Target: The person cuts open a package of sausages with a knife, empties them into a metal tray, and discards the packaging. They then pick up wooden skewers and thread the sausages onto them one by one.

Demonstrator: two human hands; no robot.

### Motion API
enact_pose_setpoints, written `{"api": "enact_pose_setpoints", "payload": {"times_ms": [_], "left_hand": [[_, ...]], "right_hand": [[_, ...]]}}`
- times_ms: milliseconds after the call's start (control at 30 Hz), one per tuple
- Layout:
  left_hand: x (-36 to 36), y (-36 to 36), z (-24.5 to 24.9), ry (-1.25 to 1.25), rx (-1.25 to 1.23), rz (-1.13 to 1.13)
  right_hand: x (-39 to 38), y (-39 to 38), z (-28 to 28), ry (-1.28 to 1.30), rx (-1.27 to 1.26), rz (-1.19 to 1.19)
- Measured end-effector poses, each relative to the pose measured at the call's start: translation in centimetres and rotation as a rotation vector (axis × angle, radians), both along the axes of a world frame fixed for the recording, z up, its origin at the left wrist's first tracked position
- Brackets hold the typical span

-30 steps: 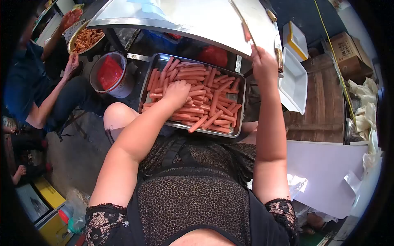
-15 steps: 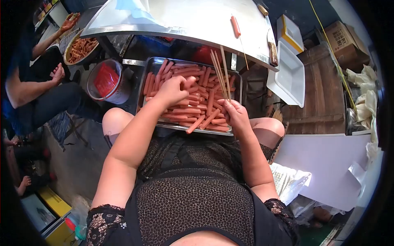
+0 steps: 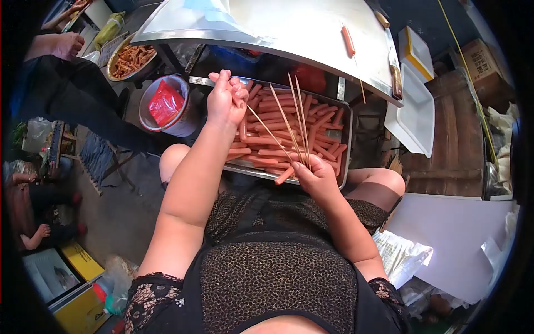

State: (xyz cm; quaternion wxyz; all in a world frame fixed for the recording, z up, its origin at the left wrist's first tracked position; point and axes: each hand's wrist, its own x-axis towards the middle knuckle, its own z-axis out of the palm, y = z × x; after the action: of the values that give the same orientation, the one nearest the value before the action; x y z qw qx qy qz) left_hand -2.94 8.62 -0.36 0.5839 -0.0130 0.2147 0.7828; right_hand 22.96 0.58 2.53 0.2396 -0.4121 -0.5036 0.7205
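Observation:
My right hand [image 3: 316,177] is closed round the lower ends of several thin wooden skewers [image 3: 303,125], which fan upward over the sausages. One skewer [image 3: 267,127] leans away from the others, and its upper end meets my left hand [image 3: 227,100]. The left hand is raised at the tray's left side with its fingers curled; what lies inside them is hidden. Many pink sausages [image 3: 267,142] fill the metal tray [image 3: 349,142] at my knees. A single sausage [image 3: 285,175] sticks out towards me beside my right hand.
Beyond the tray stands a metal-topped table [image 3: 289,28] with a skewered sausage [image 3: 348,42] and a knife [image 3: 395,78] on it. At left are a bucket [image 3: 186,106], a basin of reddish food [image 3: 114,64] and a person's hand [image 3: 68,45]. White trays [image 3: 425,122] sit at right.
My left hand has risen and moved away from the sausages, to the tray's left side. One skewer now slants towards it, apart from the bunch. The view has shifted slightly.

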Motion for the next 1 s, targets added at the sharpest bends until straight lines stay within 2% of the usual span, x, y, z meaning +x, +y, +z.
{"api": "enact_pose_setpoints", "payload": {"times_ms": [100, 333, 1000], "left_hand": [[-0.6, 0.1, 0.1, -0.103, -0.016, 0.016], [-0.4, -0.3, 0.8, -0.142, -0.013, -0.004], [-0.1, -0.6, 1.4, -0.053, -0.043, 0.026]], "right_hand": [[-0.3, 0.1, -0.5, -0.029, 0.029, 0.004], [-0.9, 0.1, -0.3, -0.031, 0.063, 0.014], [-1.0, 0.0, -0.3, -0.081, 0.066, 0.013]]}}
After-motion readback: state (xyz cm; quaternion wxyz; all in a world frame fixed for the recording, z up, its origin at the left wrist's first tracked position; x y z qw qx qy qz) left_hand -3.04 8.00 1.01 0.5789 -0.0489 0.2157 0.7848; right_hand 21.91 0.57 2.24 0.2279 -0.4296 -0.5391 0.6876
